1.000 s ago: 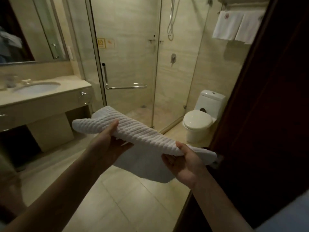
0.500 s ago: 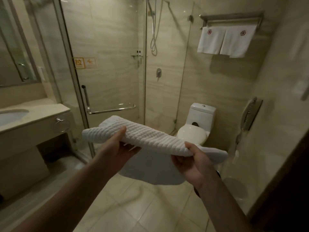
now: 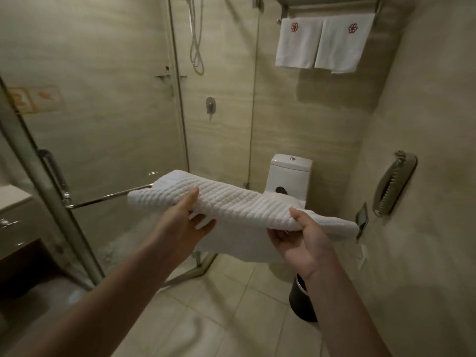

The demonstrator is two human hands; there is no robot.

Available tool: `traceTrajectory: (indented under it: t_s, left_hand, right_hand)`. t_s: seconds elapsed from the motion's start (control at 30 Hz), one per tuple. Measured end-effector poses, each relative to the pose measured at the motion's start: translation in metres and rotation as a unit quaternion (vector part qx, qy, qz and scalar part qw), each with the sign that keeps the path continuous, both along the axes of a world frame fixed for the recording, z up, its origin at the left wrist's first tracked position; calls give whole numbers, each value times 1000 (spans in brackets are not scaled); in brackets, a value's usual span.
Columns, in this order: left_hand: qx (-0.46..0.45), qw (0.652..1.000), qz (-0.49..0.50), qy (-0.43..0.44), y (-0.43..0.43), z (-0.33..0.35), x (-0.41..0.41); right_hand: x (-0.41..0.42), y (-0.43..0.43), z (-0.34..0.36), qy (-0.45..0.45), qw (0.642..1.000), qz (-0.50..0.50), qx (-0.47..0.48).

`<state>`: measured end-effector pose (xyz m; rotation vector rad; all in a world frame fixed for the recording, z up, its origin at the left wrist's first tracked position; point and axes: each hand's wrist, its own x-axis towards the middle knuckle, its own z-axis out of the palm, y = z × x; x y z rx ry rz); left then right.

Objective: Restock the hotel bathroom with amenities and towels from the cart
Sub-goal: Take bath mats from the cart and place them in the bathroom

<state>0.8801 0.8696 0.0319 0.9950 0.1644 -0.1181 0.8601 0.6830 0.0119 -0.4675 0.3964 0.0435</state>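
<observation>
A white ribbed towel [image 3: 239, 202] is folded and stretched level in front of me, its lower layer hanging below. My left hand [image 3: 185, 222] pinches its near edge at the left, thumb on top and fingers underneath. My right hand [image 3: 301, 240] pinches the right part the same way. The towel hangs at about the height of the chrome bar [image 3: 103, 198] on the glass shower door [image 3: 108, 124], just to the right of that bar. Two white towels with red flower marks [image 3: 324, 42] hang from a wall rack [image 3: 327, 3] high on the right.
A white toilet [image 3: 288, 173] stands behind the towel against the far wall. A dark bin [image 3: 301, 302] sits on the tiled floor below my right forearm. A wall phone [image 3: 394, 184] hangs at the right. The vanity counter edge [image 3: 13, 202] shows at the far left.
The view has moved forward and to the right into the bathroom, past the door frame and sink. The shower door and toilet are closer. Both hands keep the same hold on the towel.
</observation>
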Motion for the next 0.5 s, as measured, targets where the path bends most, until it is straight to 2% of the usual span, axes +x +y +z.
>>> traceTrajectory:
  t_s: [0.17, 0.5]
  left_hand:
    - [-13, 997, -75, 20, -12, -9, 83]
    - [51, 985, -166, -15, -27, -1, 269]
  right_hand:
    - [64, -14, -9, 3, 999, -36, -4]
    - [218, -21, 6, -21, 994, -111, 5]
